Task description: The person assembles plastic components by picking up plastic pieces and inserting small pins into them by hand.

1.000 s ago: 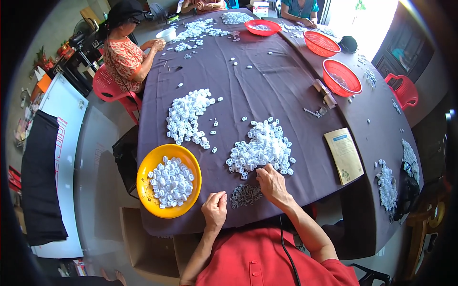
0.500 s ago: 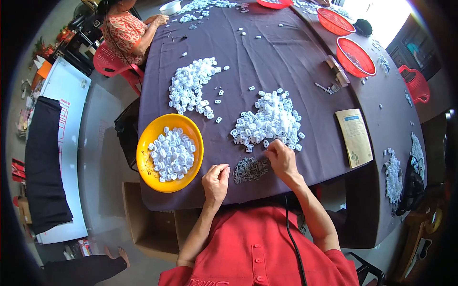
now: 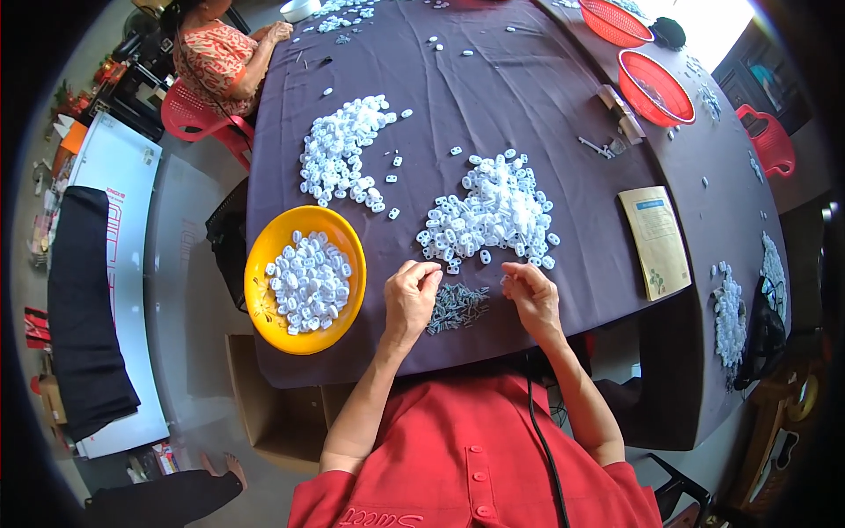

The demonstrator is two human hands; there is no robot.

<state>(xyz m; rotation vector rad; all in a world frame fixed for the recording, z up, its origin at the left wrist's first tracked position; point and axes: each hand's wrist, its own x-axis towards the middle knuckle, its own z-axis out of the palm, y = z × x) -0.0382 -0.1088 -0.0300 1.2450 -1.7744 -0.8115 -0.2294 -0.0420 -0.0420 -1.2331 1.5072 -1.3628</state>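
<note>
My left hand (image 3: 410, 304) is closed in a pinch above the near table edge, left of a small heap of short grey metal pins, probably screws (image 3: 458, 308). Whatever its fingertips hold is too small to make out. Across that heap, my right hand (image 3: 533, 297) pinches what looks like a small white plastic piece (image 3: 505, 280), mostly covered by the fingers. Just beyond both hands lies a large pile of white oval plastic pieces (image 3: 493, 211) with two holes each. On the left stands a yellow bowl (image 3: 257, 308) holding many similar white pieces.
Another pile of white pieces (image 3: 339, 158) lies farther left. To the right are a tan paper packet (image 3: 656, 242), a narrow box (image 3: 619, 114) and red baskets (image 3: 656, 88). A co-worker (image 3: 220, 57) sits at the far left. A cardboard box (image 3: 282, 422) stands below the table edge.
My left hand has moved forward and right, up beside the grey heap. My right hand has turned and drawn slightly right, away from the white pile. The whole view has shifted slightly.
</note>
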